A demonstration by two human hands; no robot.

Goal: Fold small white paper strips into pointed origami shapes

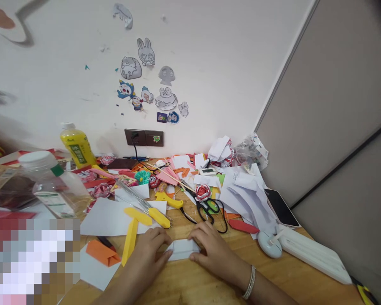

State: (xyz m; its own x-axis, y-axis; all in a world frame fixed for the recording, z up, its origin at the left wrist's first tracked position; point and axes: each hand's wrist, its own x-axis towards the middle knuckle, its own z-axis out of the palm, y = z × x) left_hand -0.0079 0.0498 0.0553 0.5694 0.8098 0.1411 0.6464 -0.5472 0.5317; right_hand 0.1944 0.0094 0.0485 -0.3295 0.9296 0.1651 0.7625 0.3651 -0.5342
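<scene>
A small folded white paper [183, 249] lies on the wooden table [197, 284] near its front edge. My left hand [150, 250] presses on the paper's left end with fingers curled and pinched at its edge. My right hand [211, 249], with a silver bracelet on the wrist, holds down the right end, fingers bent over the fold. Both hands touch the paper and part of it is hidden under them.
Black scissors [206, 210], yellow paper strips [130, 239], an orange folded piece [103, 252], white sheets [111, 218] and paper flowers crowd the table behind. Two bottles [55, 186] stand left. A phone [281, 207] and white case [314, 254] lie right, by the wall.
</scene>
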